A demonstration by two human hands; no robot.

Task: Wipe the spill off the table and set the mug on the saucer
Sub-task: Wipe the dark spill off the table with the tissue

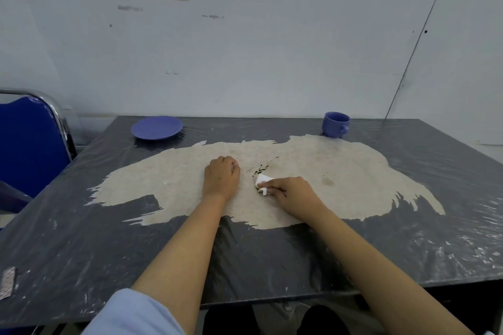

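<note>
A small dark spill (261, 168) streaks the worn beige patch in the middle of the table (81, 226). My right hand (292, 193) pinches a crumpled white tissue (262, 183) just below the spill and presses it onto the surface. My left hand (221, 175) rests as a loose fist on the table to the left of the spill; I cannot see anything in it. A blue mug (335, 124) stands upright at the back right, its handle turned to the right. An empty blue saucer (156, 127) lies at the back left.
The dark table is covered in wrinkled plastic film and stands against a pale wall. A blue chair (30, 144) with a chrome frame stands beyond the table's left edge. A small metal plate (7, 281) sits at the near left corner.
</note>
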